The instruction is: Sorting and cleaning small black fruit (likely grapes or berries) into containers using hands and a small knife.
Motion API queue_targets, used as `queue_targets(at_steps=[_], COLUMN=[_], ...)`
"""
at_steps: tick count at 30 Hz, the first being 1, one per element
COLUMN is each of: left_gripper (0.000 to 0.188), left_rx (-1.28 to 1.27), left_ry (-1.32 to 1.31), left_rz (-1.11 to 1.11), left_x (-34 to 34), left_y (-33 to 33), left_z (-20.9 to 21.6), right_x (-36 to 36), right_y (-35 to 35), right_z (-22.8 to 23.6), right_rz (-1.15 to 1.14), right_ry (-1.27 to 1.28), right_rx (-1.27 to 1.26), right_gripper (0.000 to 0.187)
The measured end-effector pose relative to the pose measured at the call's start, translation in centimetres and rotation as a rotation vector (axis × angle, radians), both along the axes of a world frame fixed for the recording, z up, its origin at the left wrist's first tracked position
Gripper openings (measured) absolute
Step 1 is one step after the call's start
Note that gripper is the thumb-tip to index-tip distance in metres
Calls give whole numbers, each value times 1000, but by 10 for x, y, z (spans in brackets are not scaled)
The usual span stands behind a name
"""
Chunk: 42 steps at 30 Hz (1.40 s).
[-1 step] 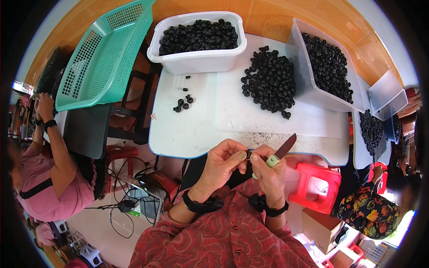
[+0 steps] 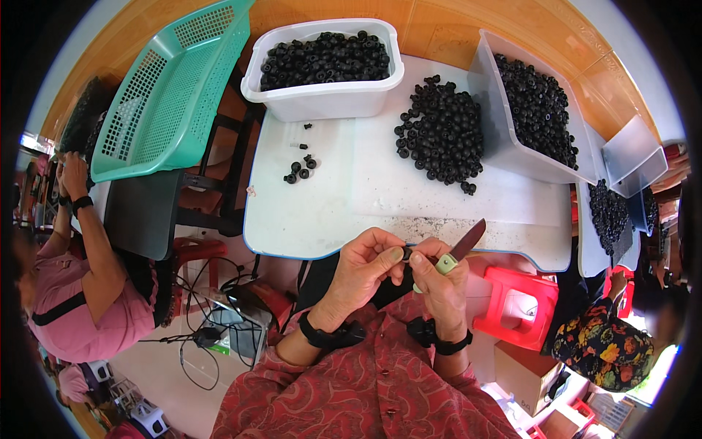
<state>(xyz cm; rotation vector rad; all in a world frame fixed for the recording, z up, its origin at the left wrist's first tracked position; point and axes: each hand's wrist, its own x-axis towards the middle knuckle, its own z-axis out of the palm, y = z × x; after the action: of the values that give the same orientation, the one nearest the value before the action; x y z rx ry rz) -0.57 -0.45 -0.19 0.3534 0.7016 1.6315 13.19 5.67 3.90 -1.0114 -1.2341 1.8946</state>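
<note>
my left hand pinches a small black piece between thumb and finger; my right hand, just beside it, is closed round a green-handled knife. beyond, a heap of black pieces lies on the white table beside a translucent bin.

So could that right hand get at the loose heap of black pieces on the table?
Probably yes, though not free-handed: the right hand grips a green-handled knife. Between it and the heap of black pieces I see only white tabletop with dark specks.
</note>
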Motion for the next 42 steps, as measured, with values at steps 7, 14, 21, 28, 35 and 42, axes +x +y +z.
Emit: queue_targets(at_steps=[7,14,21,28,35,42], left_gripper=[11,11,13,14,14,14], left_rx=[13,38,4,-12,39,69], left_ry=[-61,-29,-182,-124,-24,25], left_rz=[-9,-19,-69,-35,8,14], left_x=[0,1,-2,-1,2,2], left_y=[1,1,1,2,1,0], left_z=[-1,-2,1,1,0,-4], right_x=[2,0,3,-7,-12,-14], right_y=[-1,-2,0,-3,-6,-5], right_z=[0,-2,-2,-10,-6,-9], right_rz=[15,-13,15,8,89,68], right_ry=[-2,-36,-61,-536,-637,-664], right_rx=[-15,25,49,815,832,838], right_gripper=[10,11,9,31,56,58])
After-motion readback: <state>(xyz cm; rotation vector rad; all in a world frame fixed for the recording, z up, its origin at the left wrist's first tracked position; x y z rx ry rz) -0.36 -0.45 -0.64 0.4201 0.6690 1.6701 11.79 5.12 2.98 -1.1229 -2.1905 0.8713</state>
